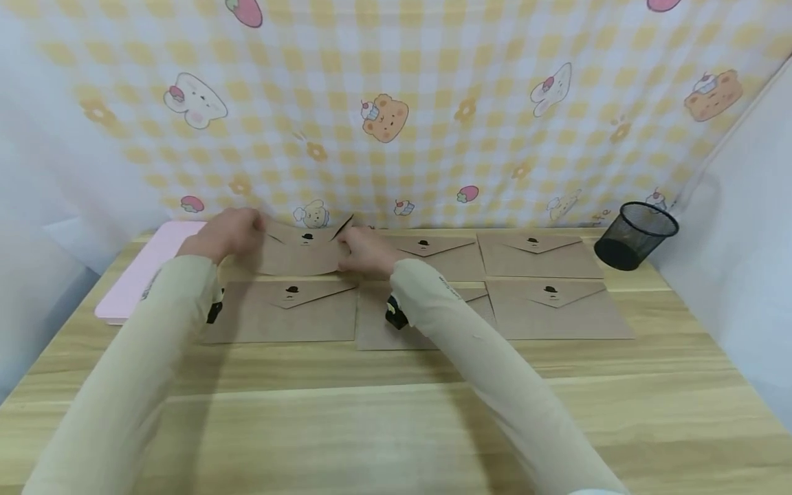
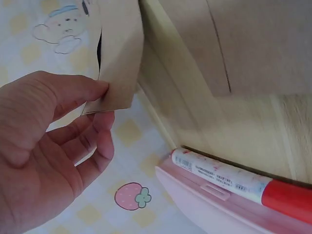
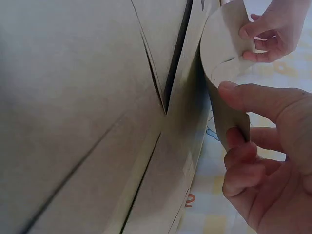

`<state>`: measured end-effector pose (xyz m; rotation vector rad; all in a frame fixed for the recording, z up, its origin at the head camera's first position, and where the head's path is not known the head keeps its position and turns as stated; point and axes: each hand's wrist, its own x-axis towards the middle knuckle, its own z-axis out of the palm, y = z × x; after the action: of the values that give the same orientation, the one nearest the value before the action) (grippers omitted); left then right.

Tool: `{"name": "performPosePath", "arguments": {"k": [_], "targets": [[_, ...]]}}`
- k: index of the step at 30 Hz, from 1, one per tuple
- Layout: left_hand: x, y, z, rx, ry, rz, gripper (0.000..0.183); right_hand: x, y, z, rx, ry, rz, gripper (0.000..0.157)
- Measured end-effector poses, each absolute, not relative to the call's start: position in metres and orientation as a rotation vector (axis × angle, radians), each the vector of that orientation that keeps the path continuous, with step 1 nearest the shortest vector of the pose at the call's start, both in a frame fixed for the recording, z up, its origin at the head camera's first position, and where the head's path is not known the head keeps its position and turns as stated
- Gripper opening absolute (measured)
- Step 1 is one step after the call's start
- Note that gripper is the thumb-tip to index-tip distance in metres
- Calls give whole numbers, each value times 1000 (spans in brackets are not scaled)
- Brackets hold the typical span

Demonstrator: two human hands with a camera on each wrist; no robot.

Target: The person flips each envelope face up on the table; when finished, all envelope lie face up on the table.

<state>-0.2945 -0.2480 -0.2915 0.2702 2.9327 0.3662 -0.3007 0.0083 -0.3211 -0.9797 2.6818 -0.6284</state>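
A brown kraft envelope (image 1: 297,254) with a small hat-and-moustache print is held up at the back left of the table. My left hand (image 1: 230,232) pinches its left end; in the left wrist view the thumb of that hand (image 2: 58,131) lies on one face and curled fingers behind. At the other end my right hand (image 1: 368,251) pinches the envelope between thumb and fingers, and the paper bows between both hands, as the right wrist view shows at the envelope's bent edge (image 3: 226,112). The flap stands slightly lifted near the right hand.
Several similar envelopes (image 1: 551,309) lie in two rows on the wooden table (image 1: 383,419). At the left sits a pink flat case (image 1: 145,275), with a red-and-white tube (image 2: 219,175) beside it. A black mesh cup (image 1: 637,237) leans at the right back, before a checked curtain (image 1: 433,137).
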Motion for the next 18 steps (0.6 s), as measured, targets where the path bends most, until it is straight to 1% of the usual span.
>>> {"name": "performPosePath", "arguments": {"k": [2,3,5,7,11,14,18], "targets": [[-295,-248,-294,261,2930,321,26,-301,8,-321,-954,2686,-596,16],[-295,-247,-296,259,2926,302,24,-301,9,-322,-948,2693,-576,20],[-295,-245,-301,259,2919,266,18,-301,12,-323,-930,2690,-538,34],[-295,-242,-304,265,2913,242,14,-300,14,-325,-895,2681,-521,40],[-296,-239,-306,246,2920,209,9,-299,14,-326,-826,2658,-509,38],[-295,-239,-306,191,2915,155,7,-299,12,-327,-764,2651,-520,43],[-289,-239,-309,113,2889,62,12,-299,7,-332,-707,2621,-541,48]]}}
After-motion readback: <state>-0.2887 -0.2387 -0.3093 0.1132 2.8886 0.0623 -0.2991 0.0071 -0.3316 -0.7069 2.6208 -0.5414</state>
